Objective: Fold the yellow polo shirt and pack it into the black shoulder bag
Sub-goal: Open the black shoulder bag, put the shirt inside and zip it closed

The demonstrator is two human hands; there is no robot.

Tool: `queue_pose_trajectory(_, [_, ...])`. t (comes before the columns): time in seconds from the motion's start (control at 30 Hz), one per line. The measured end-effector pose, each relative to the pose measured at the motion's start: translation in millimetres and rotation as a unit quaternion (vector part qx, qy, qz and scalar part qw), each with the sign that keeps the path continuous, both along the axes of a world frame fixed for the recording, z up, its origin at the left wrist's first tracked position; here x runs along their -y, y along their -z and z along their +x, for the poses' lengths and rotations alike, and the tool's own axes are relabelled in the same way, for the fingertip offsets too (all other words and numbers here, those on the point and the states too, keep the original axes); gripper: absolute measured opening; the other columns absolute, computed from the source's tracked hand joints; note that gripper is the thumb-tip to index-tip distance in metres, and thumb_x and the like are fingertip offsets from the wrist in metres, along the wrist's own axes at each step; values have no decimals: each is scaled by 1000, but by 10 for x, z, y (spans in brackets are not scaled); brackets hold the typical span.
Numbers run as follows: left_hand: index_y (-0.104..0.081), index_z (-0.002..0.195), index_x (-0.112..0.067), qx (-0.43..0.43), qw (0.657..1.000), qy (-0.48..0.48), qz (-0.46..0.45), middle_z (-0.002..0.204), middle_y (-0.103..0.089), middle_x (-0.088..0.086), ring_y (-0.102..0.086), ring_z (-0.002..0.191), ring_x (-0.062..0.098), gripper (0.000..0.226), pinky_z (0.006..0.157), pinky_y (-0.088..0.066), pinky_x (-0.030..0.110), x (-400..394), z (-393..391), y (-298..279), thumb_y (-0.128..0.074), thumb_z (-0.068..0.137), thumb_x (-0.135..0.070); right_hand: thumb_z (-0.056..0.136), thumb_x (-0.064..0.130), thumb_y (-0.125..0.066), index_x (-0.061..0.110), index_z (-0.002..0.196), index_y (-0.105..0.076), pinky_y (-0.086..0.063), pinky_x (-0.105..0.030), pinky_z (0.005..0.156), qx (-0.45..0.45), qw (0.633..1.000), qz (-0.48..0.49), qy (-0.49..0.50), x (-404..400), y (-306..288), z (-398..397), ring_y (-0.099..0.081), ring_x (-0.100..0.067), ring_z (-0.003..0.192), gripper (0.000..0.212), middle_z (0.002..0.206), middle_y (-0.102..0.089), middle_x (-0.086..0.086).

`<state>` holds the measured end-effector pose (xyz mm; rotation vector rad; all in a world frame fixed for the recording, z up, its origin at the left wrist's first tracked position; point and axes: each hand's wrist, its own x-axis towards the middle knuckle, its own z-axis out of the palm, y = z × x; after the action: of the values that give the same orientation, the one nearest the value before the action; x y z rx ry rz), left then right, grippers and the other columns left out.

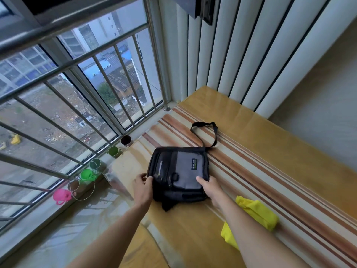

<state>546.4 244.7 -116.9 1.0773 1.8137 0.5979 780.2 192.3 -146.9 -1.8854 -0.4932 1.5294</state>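
both hands on the bag [178, 174], lying flat on the striped mat [251, 167] by the window. left hand [142, 187] gripping the bag's left edge, thumb over the top and fingers tucked round the side. right hand [209, 187] clamped on the near right corner, thumb lying on the grey front panel. hands apart, the bag's width between them. strap [207, 132] looped away on the far side, toward the wall.

shirt [257, 213] already a compact bundle, resting on the mat just beside the right forearm, nearer the body than the bag and off to the right; part of it hidden behind that arm. long axis running roughly from near-left to far-right, slanted across the mat's stripes. clearly nearer the right hand, well apart from the left.

likely step: steadying or opening the bag, though no open mouth visible, zips too blurred to read. so probably: left hand holding the bag, right hand letting go and drawing back and rightward for the bundle, then carrying it forward and left. risk: bundle unrolling if taken by one end rather than across its middle.

cups [87, 174] on the sill, well clear.
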Motion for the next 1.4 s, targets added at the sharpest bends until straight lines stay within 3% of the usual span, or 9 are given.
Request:
queue_pose_trajectory(0.17, [-55, 97, -12, 39, 993, 6, -109, 94, -64, 10, -65, 84, 28, 28, 74, -56, 49, 45, -137, 76, -67, 82, -32, 92, 27, -68, 10, 137, -48, -47, -37, 98, 188, 980, 55, -21, -90, -111, 80, -54, -32, 125, 52, 134, -57, -10])
queue_pose_trajectory(0.33, [-50, 86, -8, 73, 971, -181, -141, 86, -51, 12, -45, 67, 24, 13, 61, -38, 36, 169, 173, 5, -45, 83, -20, 92, 32, -61, 9, 120, -50, -53, -44, 81, 488, 868, 92, -22, -160, -290, -163, -53, -35, 107, 37, 124, -49, -16])
queue_pose_trajectory(0.53, [-41, 135, -10, 114, 960, -210, -147, 124, -56, 14, -59, 103, 38, 48, 90, -52, 51, 279, 853, -147, -33, 91, -29, 95, 58, -41, 12, 145, -32, -46, -45, 93, 317, 948, -28, 19, 0, -287, -494, -45, -39, 125, 67, 146, -37, -20])
queue_pose_trajectory(0.73, [-40, 104, -4, -152, 988, 28, -3, 107, -50, 15, -52, 88, 31, 27, 80, -46, 43, 471, 827, -274, -44, 87, -25, 98, 24, -49, 17, 146, -34, -48, -41, 101, 207, 976, 44, -52, 68, -217, -138, -52, -33, 128, 50, 146, -48, -11])
queue_pose_trajectory(0.93, [-39, 126, -22, -273, 787, 516, 199, 134, -34, 4, -36, 127, 28, 60, 102, -29, 40, 445, 398, 22, -55, 71, -38, 99, 15, -50, 21, 146, -46, -40, -38, 111, 212, 951, 64, -214, -15, -227, 217, -47, -28, 135, 47, 147, -52, -4])
queue_pose_trajectory(1.07, [-31, 147, -22, -318, 709, 593, 210, 151, -30, 4, -26, 142, 25, 97, 115, -23, 47, 467, 363, 149, -45, 72, -82, 98, 24, -50, 29, 142, -48, -45, -38, 106, 222, 936, 109, -251, -71, -254, 216, -52, -24, 129, 45, 140, -58, 2])
queue_pose_trajectory(1.2, [-33, 149, -23, -321, 738, 565, 180, 154, -32, 4, -23, 147, 26, 70, 116, -25, 51, 402, 491, 188, -46, 90, -56, 99, 45, -44, 29, 151, -36, -33, -42, 116, 221, 935, 100, -257, 1, -239, 243, -34, -21, 143, 54, 155, -38, 1])
queue_pose_trajectory(1.33, [-61, 129, -22, -139, 910, 373, 115, 134, -55, -5, -50, 127, 15, 42, 112, -34, 43, 265, 682, 53, -29, 105, -36, 99, 46, -43, 26, 143, -44, -42, -44, 105, 352, 901, 118, -224, 305, -238, 416, -44, -24, 130, 48, 140, -46, -1])
queue_pose_trajectory(1.4, [-61, 129, -20, -166, 889, 415, 101, 138, -49, -5, -50, 125, 20, 40, 113, -33, 44, 233, 706, 18, -34, 103, -33, 98, 40, -48, 20, 133, -53, -49, -43, 93, 445, 862, 145, -192, 542, -240, 508, -51, -26, 119, 41, 128, -53, -2])
